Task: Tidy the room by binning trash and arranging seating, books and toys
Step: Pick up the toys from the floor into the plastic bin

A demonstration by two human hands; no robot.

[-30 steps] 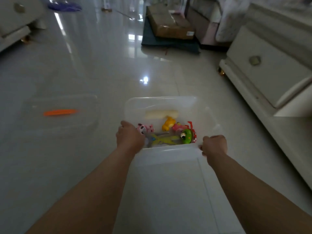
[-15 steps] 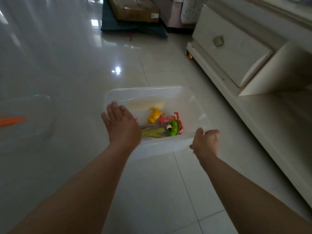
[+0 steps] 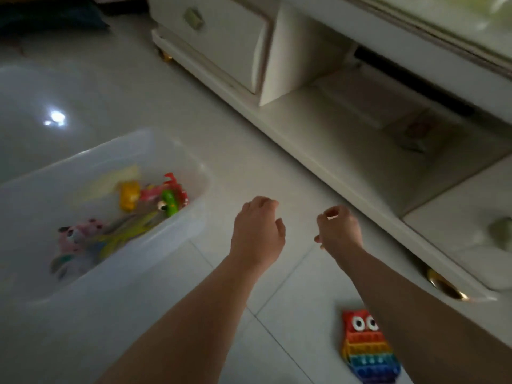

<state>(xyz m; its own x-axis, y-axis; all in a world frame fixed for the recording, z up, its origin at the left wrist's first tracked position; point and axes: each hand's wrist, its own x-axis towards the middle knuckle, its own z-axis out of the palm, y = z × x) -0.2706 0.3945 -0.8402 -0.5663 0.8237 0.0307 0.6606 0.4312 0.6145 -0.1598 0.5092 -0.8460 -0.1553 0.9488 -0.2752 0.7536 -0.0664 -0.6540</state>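
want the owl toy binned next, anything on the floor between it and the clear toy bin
Nothing visible: only bare tile lies between the rainbow owl pop toy and the clear toy bin. The person's left forearm crosses over that stretch, and the right forearm overlaps the owl's edge.

Left grip point(image 3: 257, 231) and right grip point(image 3: 339, 231) hover side by side, loosely curled, holding nothing.
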